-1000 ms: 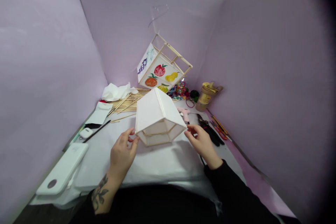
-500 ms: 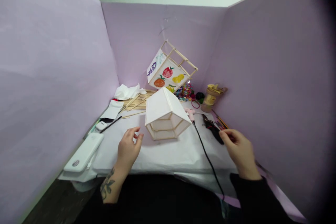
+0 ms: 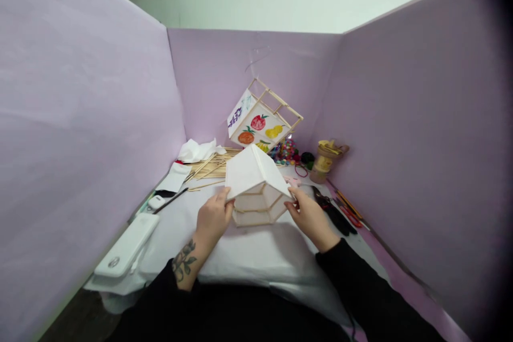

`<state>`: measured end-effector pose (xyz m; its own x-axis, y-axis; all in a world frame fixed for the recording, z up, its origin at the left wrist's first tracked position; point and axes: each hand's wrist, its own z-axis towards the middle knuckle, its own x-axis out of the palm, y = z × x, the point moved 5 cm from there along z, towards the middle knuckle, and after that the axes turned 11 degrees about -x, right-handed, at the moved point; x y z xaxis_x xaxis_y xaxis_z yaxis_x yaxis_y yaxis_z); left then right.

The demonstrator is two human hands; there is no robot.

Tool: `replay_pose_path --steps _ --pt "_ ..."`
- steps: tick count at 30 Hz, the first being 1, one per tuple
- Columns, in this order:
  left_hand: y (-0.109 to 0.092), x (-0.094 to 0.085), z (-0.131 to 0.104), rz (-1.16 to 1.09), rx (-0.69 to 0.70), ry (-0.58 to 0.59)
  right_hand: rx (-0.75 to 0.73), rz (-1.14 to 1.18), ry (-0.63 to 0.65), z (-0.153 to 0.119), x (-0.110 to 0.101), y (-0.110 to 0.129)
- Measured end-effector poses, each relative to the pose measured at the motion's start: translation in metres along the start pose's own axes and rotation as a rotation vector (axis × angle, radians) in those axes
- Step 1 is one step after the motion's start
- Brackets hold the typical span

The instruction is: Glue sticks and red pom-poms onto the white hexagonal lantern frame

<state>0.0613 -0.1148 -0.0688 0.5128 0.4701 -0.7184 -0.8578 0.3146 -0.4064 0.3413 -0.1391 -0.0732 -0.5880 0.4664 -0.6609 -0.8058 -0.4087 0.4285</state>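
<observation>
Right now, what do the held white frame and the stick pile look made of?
White frame: probably wooden rods, tan inside; panels matte paper or cloth, flat without glare. Stick pile: likely wood or bamboo, seemingly unvarnished, given its dull straw colour.

The left hand (image 3: 212, 216) is pinching, its fingers bending together and its thumb lying nearer the body. The left sleeve (image 3: 160, 294) is sitting well back from the wrist, baring the forearm (image 3: 199, 250), where a dark leafy tattoo (image 3: 184, 261) is showing. The right hand (image 3: 311, 220) is mirroring that pinch, its fingertips pointing leftward. The right sleeve (image 3: 356, 283) is covering the arm nearly to the wrist. The 2 hands are facing each other, well apart, and both arms are slanting inward from below.
</observation>
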Motion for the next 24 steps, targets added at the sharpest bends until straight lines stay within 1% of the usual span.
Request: replay_pose_path --steps 2,3,5,6,8,9,11,13,14,16,18,20,22,24 --pt "-0.005 -0.009 0.010 -0.035 0.011 -0.002 0.003 -0.009 -0.043 0.011 -0.001 0.006" --pt "-0.009 -0.017 0.017 -0.054 0.008 -0.008 0.005 -0.011 -0.063 0.017 -0.006 0.009" --pt "-0.019 -0.039 0.035 -0.084 -0.017 -0.019 0.005 -0.007 -0.087 0.033 -0.023 0.015" --pt "-0.024 -0.050 0.046 -0.098 -0.031 -0.004 0.004 -0.003 -0.091 0.043 -0.032 0.019" --pt "-0.032 -0.071 0.071 -0.122 -0.083 0.062 0.009 0.009 -0.085 0.066 -0.049 0.024" --pt "-0.034 -0.079 0.083 -0.128 -0.118 0.109 0.013 0.018 -0.073 0.079 -0.055 0.026" --pt "-0.033 -0.084 0.101 -0.155 -0.189 0.271 0.022 0.041 -0.040 0.101 -0.061 0.028" --pt "-0.028 -0.081 0.110 -0.204 -0.231 0.405 0.028 0.070 0.002 0.115 -0.058 0.029" --pt "-0.025 -0.078 0.111 -0.221 -0.235 0.446 0.032 0.082 0.022 0.118 -0.054 0.028" --pt "-0.017 -0.070 0.108 -0.233 -0.218 0.484 0.043 0.102 0.051 0.116 -0.044 0.025" --pt "-0.009 -0.062 0.100 -0.235 -0.191 0.482 0.053 0.118 0.062 0.106 -0.034 0.019" --pt "0.000 -0.056 0.091 -0.242 -0.174 0.439 0.056 0.142 0.061 0.096 -0.026 0.012" --pt "0.007 -0.058 0.085 -0.266 -0.153 0.314 0.041 0.176 0.051 0.089 -0.025 0.007" --pt "0.008 -0.067 0.077 -0.332 -0.055 0.162 -0.003 0.213 0.043 0.085 -0.031 0.008"
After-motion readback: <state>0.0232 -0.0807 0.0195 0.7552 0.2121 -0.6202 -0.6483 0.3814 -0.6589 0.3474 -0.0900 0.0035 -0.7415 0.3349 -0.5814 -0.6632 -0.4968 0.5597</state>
